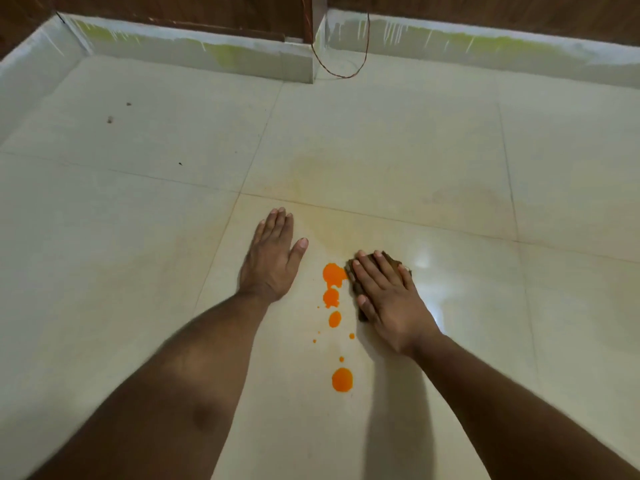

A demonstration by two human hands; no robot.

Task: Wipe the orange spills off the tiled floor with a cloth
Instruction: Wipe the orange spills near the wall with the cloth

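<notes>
Cloth (360,271) pressed flat under right hand (388,296), fingers straight, frame centre. Left hand (272,258) spread flat on floor (138,220). Spills (334,285) just left of cloth, untouched. Risk: smearing if dragged with saturated cloth.

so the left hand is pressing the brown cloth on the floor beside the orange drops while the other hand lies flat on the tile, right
Not quite: the head view shows the right hand pressing the brown cloth beside the orange drops. The left hand is the one lying flat on the tile, holding nothing.
</notes>
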